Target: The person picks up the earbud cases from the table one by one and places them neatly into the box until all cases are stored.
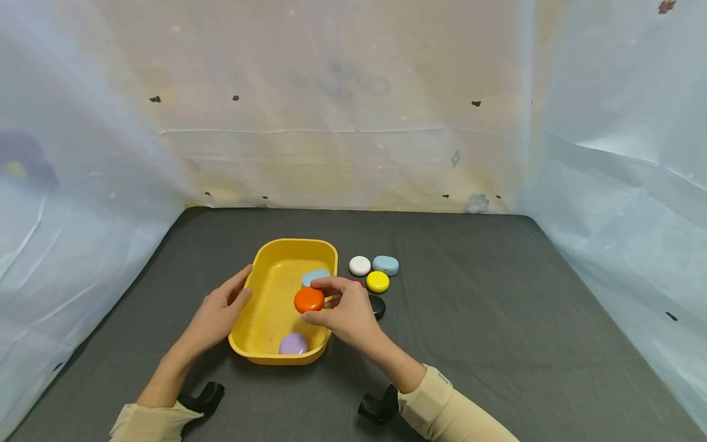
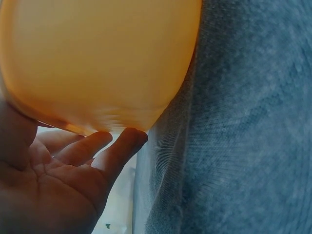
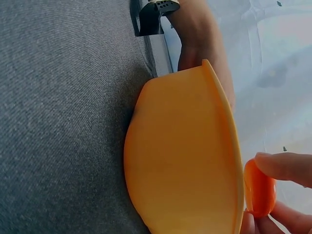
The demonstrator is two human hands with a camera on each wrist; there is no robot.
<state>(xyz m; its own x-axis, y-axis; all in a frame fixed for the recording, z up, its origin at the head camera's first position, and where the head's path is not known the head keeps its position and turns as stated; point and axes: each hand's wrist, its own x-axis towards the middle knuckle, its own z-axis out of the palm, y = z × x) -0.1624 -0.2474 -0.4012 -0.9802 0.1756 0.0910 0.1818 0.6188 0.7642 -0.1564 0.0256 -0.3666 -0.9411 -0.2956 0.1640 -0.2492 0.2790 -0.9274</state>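
Note:
Over the yellow tub [image 1: 265,307], my right hand [image 1: 353,313] pinches a glossy orange rounded disc [image 1: 309,300] between thumb and fingers. The right wrist view shows this orange disc [image 3: 260,187] edge-on, just beyond the tub's rim. My left hand [image 1: 218,313] rests against the tub's left side. Its fingertips touch the outer wall of the tub [image 2: 102,58] in the left wrist view. Inside the tub lie a light blue piece [image 1: 315,277] and a purple disc [image 1: 293,344]; the right hand and orange disc are close to the blue one.
Right of the tub, on the dark grey cloth [image 1: 469,319], lie a white disc [image 1: 359,266], a light blue block [image 1: 385,265], a yellow disc [image 1: 378,282] and a black disc [image 1: 378,306]. A red piece [image 1: 358,283] is mostly hidden behind my right hand. Pale sheeting [image 1: 342,166] surrounds the table.

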